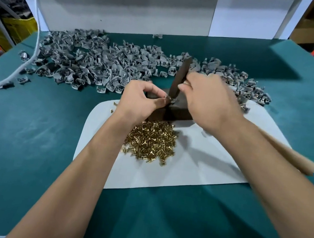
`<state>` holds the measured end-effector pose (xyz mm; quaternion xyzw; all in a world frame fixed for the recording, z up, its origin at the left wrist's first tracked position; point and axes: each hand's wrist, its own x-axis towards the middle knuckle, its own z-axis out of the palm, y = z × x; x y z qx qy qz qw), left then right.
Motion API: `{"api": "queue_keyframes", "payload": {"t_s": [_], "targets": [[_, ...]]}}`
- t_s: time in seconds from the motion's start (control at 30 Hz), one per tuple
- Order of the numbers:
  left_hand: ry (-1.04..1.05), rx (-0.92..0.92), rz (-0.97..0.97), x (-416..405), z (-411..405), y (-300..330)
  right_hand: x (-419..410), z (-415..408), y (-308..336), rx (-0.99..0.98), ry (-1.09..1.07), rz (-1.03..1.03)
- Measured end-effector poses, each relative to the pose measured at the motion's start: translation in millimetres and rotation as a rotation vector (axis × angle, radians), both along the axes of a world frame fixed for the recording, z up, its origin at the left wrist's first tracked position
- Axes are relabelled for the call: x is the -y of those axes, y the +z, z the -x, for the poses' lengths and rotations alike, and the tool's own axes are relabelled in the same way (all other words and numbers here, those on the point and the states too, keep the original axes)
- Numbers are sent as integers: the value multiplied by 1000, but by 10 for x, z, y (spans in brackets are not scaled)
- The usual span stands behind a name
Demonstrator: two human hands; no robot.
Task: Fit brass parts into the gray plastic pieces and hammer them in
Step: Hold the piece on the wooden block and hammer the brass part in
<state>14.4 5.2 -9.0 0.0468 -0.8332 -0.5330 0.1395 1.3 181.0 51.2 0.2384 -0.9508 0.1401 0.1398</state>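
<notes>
My left hand pinches a small gray plastic piece on a dark metal block. The head of a hammer stands on that piece, its dark face pointing down. My right hand grips the hammer close to the head, and the wooden handle sticks out to the right under my forearm. A heap of small brass parts lies on a white sheet just in front of the block. Whether a brass part sits in the held piece is hidden by my fingers.
A wide pile of gray plastic pieces spreads across the back of the green table, with more pieces at the right. A white cable hangs down at the left. A white back panel closes the far side.
</notes>
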Motion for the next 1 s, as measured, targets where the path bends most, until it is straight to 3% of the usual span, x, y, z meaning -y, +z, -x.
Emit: {"api": "queue_keyframes", "payload": {"t_s": [0.17,0.3,0.43,0.77,0.87,1.0], "targets": [[11,18,-4,6,-13,2,-192,112,175,23,78,-71],[40,19,-34,-17,-30,26,-478,93,308,235,242,-8],[54,20,-76,-57,-70,72,-552,0,180,413,298,-148],[23,60,-23,-66,-91,103,-573,-3,-193,266,220,-195],[9,62,-32,-75,-96,113,-563,65,-155,323,237,-65],[1,62,-34,-73,-97,120,-371,132,-190,187,272,203]]}}
